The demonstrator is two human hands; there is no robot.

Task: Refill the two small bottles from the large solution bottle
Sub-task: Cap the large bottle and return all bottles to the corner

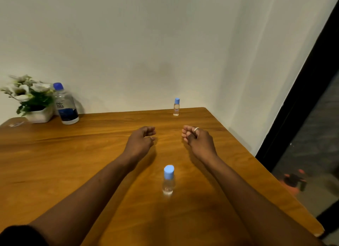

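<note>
**tabletop_q:** ok what's closest to the camera?

**clearcap:** A small clear bottle with a light blue cap (168, 180), upright on the wooden table (73, 154), sitting between the two forearms and touching neither. It's got some tiny print low down, way too blurry to read.

**tabletop_q:** and the hands?

**clearcap:** Just past it. Left hand (140, 142) and right hand (199, 141) are side by side with a gap between them, fingers loosely curled in, nothing held in either one. There's a silver ring (196, 129) on a right-hand finger.

**tabletop_q:** where's the other little one?

**clearcap:** The second small bottle (176, 107) is upright near the far edge of the table, beyond the right hand and well apart from it. Same blue cap, and a small label I can't make out.

**tabletop_q:** the big one?

**clearcap:** Far left by the wall (146, 43): the large solution bottle (66, 104), dark blue cap on, clear top half reading "re-nu", dark blue band below. It's just beside a white pot of white flowers (39, 115).
</note>
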